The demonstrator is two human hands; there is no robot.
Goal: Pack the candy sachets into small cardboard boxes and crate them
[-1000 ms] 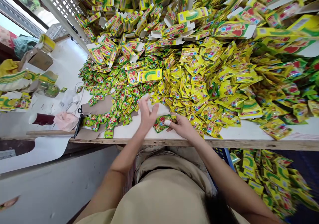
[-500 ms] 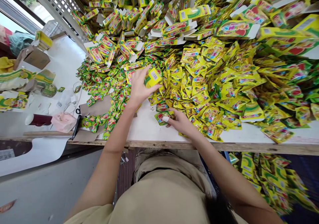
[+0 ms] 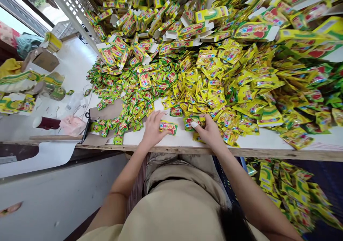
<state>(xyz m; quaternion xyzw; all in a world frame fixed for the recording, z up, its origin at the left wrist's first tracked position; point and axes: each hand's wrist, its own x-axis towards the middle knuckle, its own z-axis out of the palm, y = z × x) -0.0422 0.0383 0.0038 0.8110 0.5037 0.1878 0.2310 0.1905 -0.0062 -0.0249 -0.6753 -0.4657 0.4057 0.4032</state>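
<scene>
Close to the table's front edge, my left hand (image 3: 154, 128) is closed round a small yellow box (image 3: 168, 127), its printed side facing up. A short gap to the right, my right hand (image 3: 209, 128) pinches a green candy packet (image 3: 190, 122) between thumb and fingers; whether more than one packet is in it I cannot tell. A loose green packet (image 3: 176, 110) lies just behind, between the two hands. Yellow packets (image 3: 214, 98) are heaped behind my right hand, and small green packets (image 3: 134, 107) are heaped beyond my left.
Small cartons (image 3: 144, 16) are piled at the back, by a white perforated rack (image 3: 72, 5). Scissors (image 3: 86, 128), a dark red cup (image 3: 46, 122) and a brown cardboard box (image 3: 44, 59) are on the left. Below the table, at right, a blue crate (image 3: 227, 178) holds more packages.
My left hand has come down from the heap towards the table's front edge with the yellow box. My right hand has shifted slightly right with the green packet.
</scene>
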